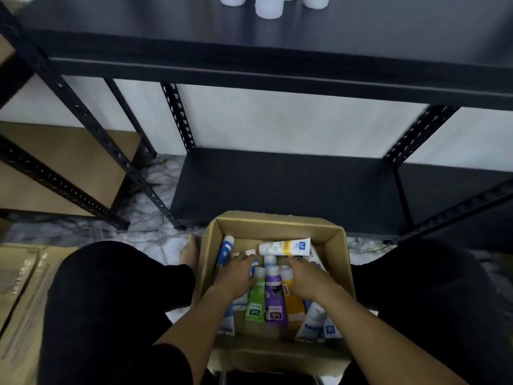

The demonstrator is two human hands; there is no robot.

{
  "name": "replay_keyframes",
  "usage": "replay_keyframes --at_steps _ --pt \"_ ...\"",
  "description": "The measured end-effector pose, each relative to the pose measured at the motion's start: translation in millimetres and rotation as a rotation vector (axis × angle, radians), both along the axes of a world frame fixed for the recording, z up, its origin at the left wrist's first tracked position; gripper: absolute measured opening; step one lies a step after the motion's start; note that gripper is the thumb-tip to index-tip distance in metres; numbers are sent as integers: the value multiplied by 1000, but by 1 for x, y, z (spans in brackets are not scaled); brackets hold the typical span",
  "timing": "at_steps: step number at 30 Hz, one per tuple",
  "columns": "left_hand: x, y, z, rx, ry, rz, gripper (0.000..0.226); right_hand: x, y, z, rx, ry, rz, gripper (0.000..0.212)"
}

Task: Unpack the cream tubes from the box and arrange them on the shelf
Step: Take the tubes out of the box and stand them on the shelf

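So the person is sitting on the floor with an open cardboard box (340, 240) between their knees, both hands down inside it. The box holds a loose jumble of cream tubes: a green tube (256, 298), a purple tube (273, 297) and an orange tube (294, 304) lying side by side caps-away, a blue-and-white tube (225, 252) leaning on the left wall, and a white tube with a yellow band (284, 247) lying crosswise on top near the far wall. A few more white ones sit along the right side, partly hidden.

Left hand (236, 273) rests on the pile with fingers spread fairly flat over some small white caps; can't really tell if it's pinching anything. Right hand (308, 276) is curled down over the tubes by the orange one, but whatever it's closing on is hidden under the palm.

Handling-wise these look like light, squishy plastic tubes, probably a bit slick. Best guess is to grab around the body near the cap, where it's firmest, not the flat crimped end.

The upper shelf (277, 70) already has a few white caps or jars (268, 8) showing at the top edge. The lower shelf (277, 187) is right behind the box.
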State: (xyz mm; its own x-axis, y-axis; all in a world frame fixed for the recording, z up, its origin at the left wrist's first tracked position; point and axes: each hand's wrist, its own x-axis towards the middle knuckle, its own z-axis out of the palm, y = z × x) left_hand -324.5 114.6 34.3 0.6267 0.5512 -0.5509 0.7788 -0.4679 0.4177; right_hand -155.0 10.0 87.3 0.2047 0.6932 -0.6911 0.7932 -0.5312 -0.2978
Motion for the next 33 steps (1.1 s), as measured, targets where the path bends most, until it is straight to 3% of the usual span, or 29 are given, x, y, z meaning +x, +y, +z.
replay_keyframes --at_steps 19,26,33 --pt "20 -5 -37 16 134 -46 65 11 6 -28 71 58 -28 65" --pt "13 -1 -25 -31 65 65 45 2 15 -36 121 68 -15 59" --pt "7 4 5 9 -147 172 36 -8 27 -44 113 7 95 60"
